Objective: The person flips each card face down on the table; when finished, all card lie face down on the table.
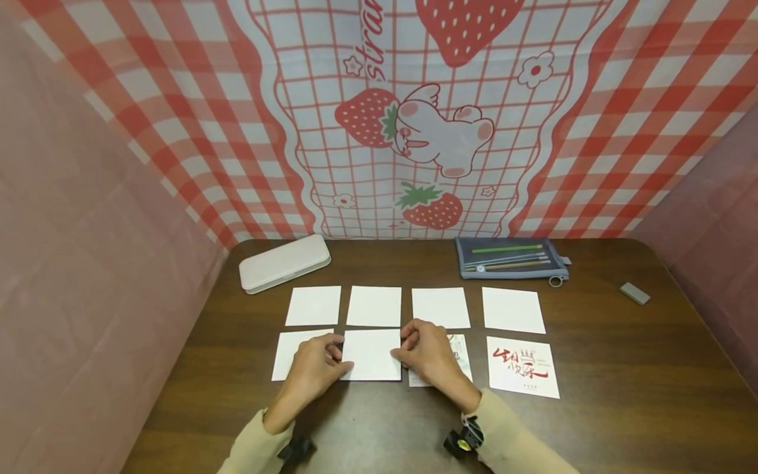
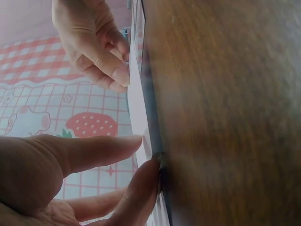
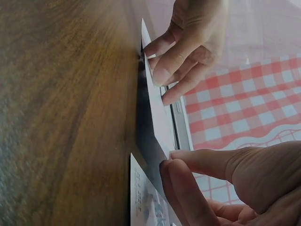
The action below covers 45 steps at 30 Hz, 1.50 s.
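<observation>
Several square cards lie in two rows on the brown table (image 1: 622, 395). Most show a blank white side. My left hand (image 1: 339, 359) pinches the left edge of a white card (image 1: 371, 354), the second from the left in the near row. My right hand (image 1: 401, 353) pinches its right edge. In the left wrist view my left hand (image 2: 148, 157) holds the card (image 2: 136, 108) raised slightly off the wood, with the right hand (image 2: 94, 47) beyond. In the right wrist view my right hand (image 3: 171, 162) grips the same card (image 3: 157, 108), and the left hand (image 3: 188, 47) holds the far edge.
A card with red calligraphy (image 1: 524, 366) lies face up at the near right. A printed card (image 1: 460, 349) sits partly under my right hand. A white case (image 1: 284, 262), a blue pencil pouch (image 1: 510, 258) and a grey eraser (image 1: 635, 293) lie along the back. Cloth walls surround the table.
</observation>
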Available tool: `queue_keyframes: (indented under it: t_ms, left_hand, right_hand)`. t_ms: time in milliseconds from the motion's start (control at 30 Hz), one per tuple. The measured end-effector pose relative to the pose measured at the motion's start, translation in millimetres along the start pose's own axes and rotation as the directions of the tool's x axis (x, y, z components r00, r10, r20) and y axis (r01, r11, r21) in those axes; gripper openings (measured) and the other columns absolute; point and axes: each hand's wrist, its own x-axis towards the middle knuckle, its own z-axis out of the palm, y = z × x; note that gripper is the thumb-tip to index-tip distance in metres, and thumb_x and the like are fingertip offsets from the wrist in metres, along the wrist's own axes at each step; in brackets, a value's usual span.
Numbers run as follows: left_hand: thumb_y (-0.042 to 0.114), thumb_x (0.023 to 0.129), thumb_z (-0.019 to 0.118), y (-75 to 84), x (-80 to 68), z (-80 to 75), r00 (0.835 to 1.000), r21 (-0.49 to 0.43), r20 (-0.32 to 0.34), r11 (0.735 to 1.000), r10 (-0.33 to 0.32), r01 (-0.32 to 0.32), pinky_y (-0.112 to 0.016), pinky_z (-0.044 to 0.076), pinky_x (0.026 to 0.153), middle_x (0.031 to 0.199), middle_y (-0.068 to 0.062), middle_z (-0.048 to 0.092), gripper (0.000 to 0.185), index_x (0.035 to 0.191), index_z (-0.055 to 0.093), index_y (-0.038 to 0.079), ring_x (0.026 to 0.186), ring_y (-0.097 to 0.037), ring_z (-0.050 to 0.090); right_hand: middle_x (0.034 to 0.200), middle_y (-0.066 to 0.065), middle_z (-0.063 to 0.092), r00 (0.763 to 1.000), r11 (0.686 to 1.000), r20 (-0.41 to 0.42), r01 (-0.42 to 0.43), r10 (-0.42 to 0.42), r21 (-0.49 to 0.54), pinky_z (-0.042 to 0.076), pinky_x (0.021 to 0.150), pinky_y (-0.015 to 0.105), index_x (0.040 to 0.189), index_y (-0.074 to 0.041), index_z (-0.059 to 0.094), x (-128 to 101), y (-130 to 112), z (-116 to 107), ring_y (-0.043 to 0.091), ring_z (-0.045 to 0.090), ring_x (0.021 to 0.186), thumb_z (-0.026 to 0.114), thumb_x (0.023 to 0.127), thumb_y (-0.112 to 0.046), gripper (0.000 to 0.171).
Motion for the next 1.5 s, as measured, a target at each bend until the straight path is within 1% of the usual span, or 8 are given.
queue_keyframes:
  t_ms: [300, 567, 633, 767, 1000, 1233, 1433, 1500]
  left_hand:
    - [0.007, 0.074, 0.091, 5.4, -0.8, -0.9, 1.000, 0.049, 0.010, 0.999, 0.009, -0.010, -0.029, 0.058, 0.063, 0.081, -0.007, 0.076, 0.047, 0.116, 0.074, -0.004, 0.069, -0.014, 0.072]
    - [0.008, 0.074, 0.092, 12.3, -3.0, -2.2, 1.000, 0.053, -0.002, 0.998, 0.025, -0.025, -0.027, 0.057, 0.062, 0.086, -0.008, 0.076, 0.047, 0.116, 0.074, -0.002, 0.069, -0.015, 0.072]
    - [0.008, 0.074, 0.092, 14.9, -2.8, -0.6, 0.999, 0.031, -0.002, 0.999, 0.039, -0.039, -0.024, 0.056, 0.062, 0.087, -0.008, 0.076, 0.046, 0.116, 0.074, -0.001, 0.069, -0.016, 0.072]
    - [0.006, 0.076, 0.091, 21.1, -2.0, 4.5, 0.997, -0.068, 0.031, 0.995, 0.077, -0.075, -0.022, 0.058, 0.064, 0.091, -0.013, 0.076, 0.046, 0.118, 0.073, -0.002, 0.074, -0.021, 0.074]
    - [0.002, 0.080, 0.086, 31.7, 1.3, 19.1, 0.978, -0.251, 0.133, 0.960, 0.158, -0.121, -0.025, 0.064, 0.072, 0.103, -0.024, 0.074, 0.047, 0.123, 0.069, -0.007, 0.083, -0.029, 0.074]
    - [0.002, 0.085, 0.083, 43.8, -0.2, 36.5, 0.963, -0.342, 0.202, 0.934, 0.177, -0.100, -0.025, 0.064, 0.081, 0.118, -0.028, 0.073, 0.047, 0.128, 0.066, -0.008, 0.098, -0.038, 0.076]
    - [0.006, 0.088, 0.082, 56.2, -9.1, 49.2, 0.965, -0.452, 0.212, 0.891, 0.154, -0.043, -0.037, 0.063, 0.094, 0.132, -0.033, 0.066, 0.054, 0.135, 0.061, -0.009, 0.113, -0.046, 0.071]
    - [0.008, 0.088, 0.082, 59.4, -12.3, 53.9, 0.965, -0.461, 0.211, 0.886, 0.156, -0.042, -0.040, 0.062, 0.096, 0.134, -0.033, 0.065, 0.057, 0.137, 0.059, -0.009, 0.115, -0.047, 0.070]
  right_hand:
    - [0.064, 0.000, 0.071, 0.998, 1.000, 0.046, -0.031, 0.030, 0.008, 0.048, 0.051, 0.019, 0.091, -0.001, 0.071, 0.1, 0.2, -9.2, 0.004, 0.062, 0.048, 0.087, 0.079, -0.007, 0.021]
    - [0.067, 0.003, 0.069, 0.998, 0.997, 0.039, -0.060, 0.059, 0.043, 0.049, 0.049, 0.023, 0.093, -0.002, 0.071, -1.2, 1.7, -23.2, 0.014, 0.067, 0.050, 0.087, 0.082, -0.011, 0.021]
    - [0.067, 0.004, 0.070, 0.997, 0.996, 0.032, -0.065, 0.064, 0.053, 0.049, 0.048, 0.023, 0.093, -0.001, 0.071, -1.9, 2.1, -27.5, 0.017, 0.068, 0.050, 0.087, 0.083, -0.011, 0.021]
    - [0.067, 0.003, 0.071, 0.997, 0.997, 0.024, -0.071, 0.070, 0.041, 0.049, 0.048, 0.022, 0.094, -0.001, 0.071, -4.2, 4.6, -36.6, 0.017, 0.069, 0.051, 0.086, 0.083, -0.011, 0.021]
    - [0.072, 0.004, 0.072, 0.992, 0.992, 0.010, -0.125, 0.125, 0.020, 0.049, 0.049, 0.024, 0.095, -0.006, 0.071, -7.8, 12.4, -52.7, 0.017, 0.069, 0.054, 0.082, 0.089, -0.021, 0.019]
    - [0.080, 0.009, 0.072, 0.985, 0.983, -0.002, -0.174, 0.175, 0.060, 0.058, 0.050, 0.028, 0.098, -0.003, 0.072, -13.6, 19.9, -65.6, 0.018, 0.069, 0.054, 0.077, 0.094, -0.021, 0.019]
    - [0.082, 0.008, 0.073, 0.982, 0.982, -0.033, -0.186, 0.187, 0.016, 0.057, 0.047, 0.026, 0.102, -0.003, 0.073, -20.4, 23.1, -76.1, 0.017, 0.067, 0.052, 0.075, 0.095, -0.022, 0.020]
    - [0.083, 0.008, 0.075, 0.981, 0.982, -0.047, -0.188, 0.188, 0.000, 0.057, 0.047, 0.026, 0.102, -0.004, 0.073, -22.6, 25.0, -78.8, 0.016, 0.067, 0.052, 0.075, 0.095, -0.022, 0.020]
